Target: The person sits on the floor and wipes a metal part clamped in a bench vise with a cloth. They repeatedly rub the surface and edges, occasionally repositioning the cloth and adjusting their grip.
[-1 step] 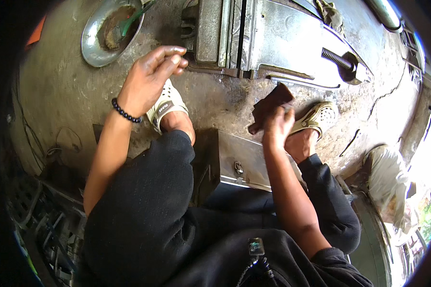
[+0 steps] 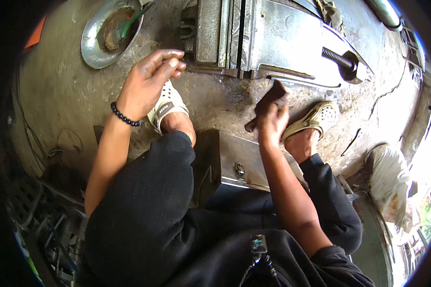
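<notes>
We find the right grip [image 2: 273,124] clamped on a dark brown piece [image 2: 268,101] between 1 and 2 o'clock, just inside the right sandal [image 2: 316,119]. One end of the piece points to 1 o'clock, the other to 7; whether it touches the floor [image 2: 52,86] we cannot tell. Between 10 and 11 o'clock, the left grip [image 2: 146,83] appears to carry nothing, fingers curled and thumb drawn in; whether the tips meet, we cannot tell.

From 12 to 2 o'clock lies a metal vise [image 2: 282,38], its threaded screw [image 2: 337,58] toward 2. A shiny pan [image 2: 90,45] sits past the left grip, and a metal box [image 2: 234,153] stands at the centre.

We cannot tell cloth from leather or stiff paper, but the piece looks thin and light, apt to bend and crease more than break. Its dull face suggests little slip. We judge the 4 o'clock edge, where the fingers sit, a sound hold, with a flat pinch near the middle to keep the ends from flopping.
</notes>
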Demonstrator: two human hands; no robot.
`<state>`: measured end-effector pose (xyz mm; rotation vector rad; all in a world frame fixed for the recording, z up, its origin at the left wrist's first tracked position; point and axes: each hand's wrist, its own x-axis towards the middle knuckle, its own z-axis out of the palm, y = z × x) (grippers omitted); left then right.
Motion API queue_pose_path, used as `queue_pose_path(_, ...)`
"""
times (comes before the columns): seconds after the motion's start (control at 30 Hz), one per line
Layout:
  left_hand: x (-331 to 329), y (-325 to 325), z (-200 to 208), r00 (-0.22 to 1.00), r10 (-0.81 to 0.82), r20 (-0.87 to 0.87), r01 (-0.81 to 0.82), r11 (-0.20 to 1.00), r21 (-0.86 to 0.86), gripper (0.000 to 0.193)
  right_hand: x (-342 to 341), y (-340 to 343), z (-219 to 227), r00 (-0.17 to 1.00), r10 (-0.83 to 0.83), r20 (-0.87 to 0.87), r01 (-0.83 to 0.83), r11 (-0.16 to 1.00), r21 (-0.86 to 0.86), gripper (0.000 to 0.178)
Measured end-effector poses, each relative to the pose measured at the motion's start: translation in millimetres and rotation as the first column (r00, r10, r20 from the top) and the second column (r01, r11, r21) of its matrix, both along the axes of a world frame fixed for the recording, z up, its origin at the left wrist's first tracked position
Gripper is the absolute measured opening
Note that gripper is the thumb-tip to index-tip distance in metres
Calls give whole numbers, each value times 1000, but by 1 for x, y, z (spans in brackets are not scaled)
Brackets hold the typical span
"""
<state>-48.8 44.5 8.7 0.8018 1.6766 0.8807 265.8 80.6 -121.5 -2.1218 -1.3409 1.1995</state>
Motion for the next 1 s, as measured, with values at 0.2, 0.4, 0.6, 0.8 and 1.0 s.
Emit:
queue_pose_path(0.2, -9, -21, 1, 1000, 28, 5, -27, 997, -75, 35, -86, 2, -38, 788, 500, 359, -557, 827, 70, 72)
queue_pose_path(0.4, -11, -35, -1, 997, 67, -45, -73, 984, -160, 30, -73, 6, -46, 498, 590, 635, -764, 645, 0, 72)
queue_pose_path(0.6, -15, -53, -7, 996, 63, -64, -70, 990, -125, 30, -77, 16, -31, 591, 505, 630, -672, 740, 37, 71)
queue_pose_path(0.8, -12, -64, -6, 998, 53, -40, -57, 991, -118, 29, -69, 35, -10, 326, 665, 671, -754, 612, -239, 57)
queue_pose_path(1.0, -12, -68, -4, 998, 51, -29, -54, 993, -104, 28, -49, 13, -4, 354, 809, 468, -735, 551, -396, 55)
